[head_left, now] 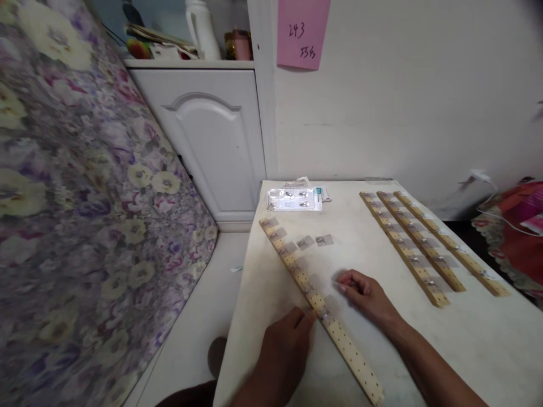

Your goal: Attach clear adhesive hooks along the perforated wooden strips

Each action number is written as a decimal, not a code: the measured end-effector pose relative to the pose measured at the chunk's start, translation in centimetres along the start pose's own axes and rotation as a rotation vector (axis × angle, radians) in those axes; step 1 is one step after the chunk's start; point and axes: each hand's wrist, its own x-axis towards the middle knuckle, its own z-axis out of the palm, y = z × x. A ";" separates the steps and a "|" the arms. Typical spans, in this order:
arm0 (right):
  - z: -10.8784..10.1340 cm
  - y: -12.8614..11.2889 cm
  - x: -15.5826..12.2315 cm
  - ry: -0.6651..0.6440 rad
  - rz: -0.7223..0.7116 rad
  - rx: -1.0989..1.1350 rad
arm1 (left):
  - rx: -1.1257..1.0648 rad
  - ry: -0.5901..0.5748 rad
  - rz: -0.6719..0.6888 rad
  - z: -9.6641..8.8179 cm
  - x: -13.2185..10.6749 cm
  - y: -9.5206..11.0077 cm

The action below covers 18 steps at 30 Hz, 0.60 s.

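A long, narrow wooden strip (355, 357) with rows of small holes lies slantwise on the table. Several small clear plastic pieces with shiny metal parts sit along its far portion; the near end shows bare holes. My left hand (285, 346) is closed at the strip's left edge, thumb and forefinger pressed against it beside one metal part. To the right of the strip, my right hand (365, 294) pinches a small, pale, see-through piece, mostly hidden by the fingers. Two loose clear pieces, one left (305, 243) and one right (324, 240), lie beyond the hands.
Three similar strips with clear pieces, a left one (403, 246), a middle one (418, 237) and a right one (460, 251), lie at the table's right. Clear packaging (294, 199) rests near the wall. A floral curtain (106, 215) and white cabinet (207, 141) stand left.
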 end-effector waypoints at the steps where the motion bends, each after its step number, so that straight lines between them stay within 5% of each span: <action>1: -0.2 0.1 0.4 0.055 -0.036 -0.024 | -0.011 0.000 -0.006 -0.1 0.0 0.0; 9: 0.8 -1.1 6.8 0.234 -0.268 -0.317 | -0.058 -0.020 -0.022 -0.7 0.1 0.0; 18: -0.3 -0.2 11.3 0.453 -0.257 -0.500 | -0.079 -0.070 -0.038 -1.1 0.2 0.0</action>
